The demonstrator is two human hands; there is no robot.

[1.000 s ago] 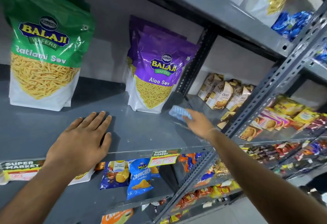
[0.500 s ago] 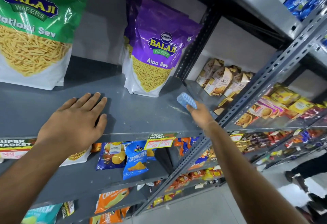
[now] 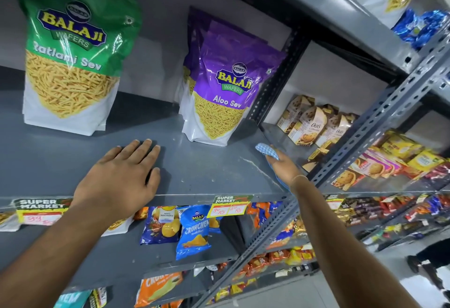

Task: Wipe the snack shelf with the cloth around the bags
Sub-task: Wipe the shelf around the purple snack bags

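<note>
A grey metal snack shelf (image 3: 207,169) carries a big green Ratlami Sev bag (image 3: 70,64) at the left and purple Aloo Sev bags (image 3: 224,88) in the middle, all upright. My left hand (image 3: 121,178) lies flat and open on the shelf's front, between the two bags. My right hand (image 3: 283,167) presses a blue checked cloth (image 3: 266,150) onto the shelf's right end, just right of the purple bags. Part of the cloth is hidden under the palm.
A slotted grey upright post (image 3: 379,122) runs diagonally right beside my right hand. Biscuit boxes (image 3: 314,122) fill the neighbouring shelf bay. Price tags (image 3: 229,206) hang on the shelf's front lip, small chip packets (image 3: 192,232) lie below. A person's legs (image 3: 431,259) are at the lower right.
My right hand with the cloth has slid a little along the shelf's right end. My left hand stays flat on the shelf. The camera view has shifted.
</note>
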